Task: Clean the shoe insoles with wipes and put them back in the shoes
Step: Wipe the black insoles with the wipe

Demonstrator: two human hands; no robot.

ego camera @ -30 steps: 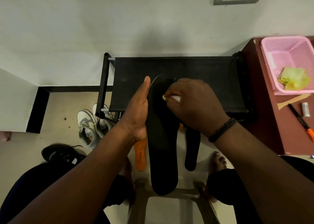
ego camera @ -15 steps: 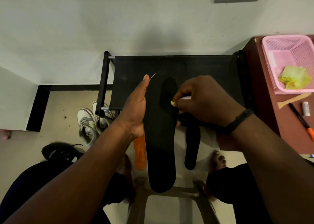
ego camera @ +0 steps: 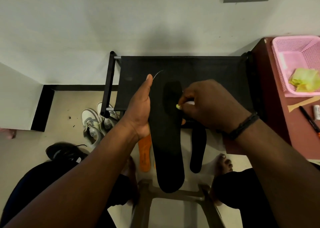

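A pale wall is filling the top of the view, and below it a black fabric shoe rack [ego camera: 199,68] is standing on a beige floor. At the centre, the left hand [ego camera: 138,113] is propping a long black insole [ego camera: 166,141] upright from its nine o'clock edge, the thumb lying straight along the rim and a fingertip peeking out at the opposite edge, so the palm is cradling it from behind. The right hand [ego camera: 209,105] is coming in from three o'clock with its fingers curled tight, pinching a small yellow-green wipe [ego camera: 178,106] against the insole's right edge near the forefoot.

On the floor, an orange insole [ego camera: 144,155] is lying at seven o'clock of the held one and a second black insole [ego camera: 198,150] at four o'clock. White sneakers [ego camera: 94,124] are sitting under the rack at nine o'clock, a black shoe [ego camera: 64,152] at eight o'clock. At two o'clock a pink basket [ego camera: 280,68] is holding crumpled yellow wipes [ego camera: 303,80].

To wipe well, the left hand should probably be bracing firmly so the flexible insole is not bowing away, while the right is drawing long strokes from toe to heel and unfolding more wipe than this small pinch is exposing.
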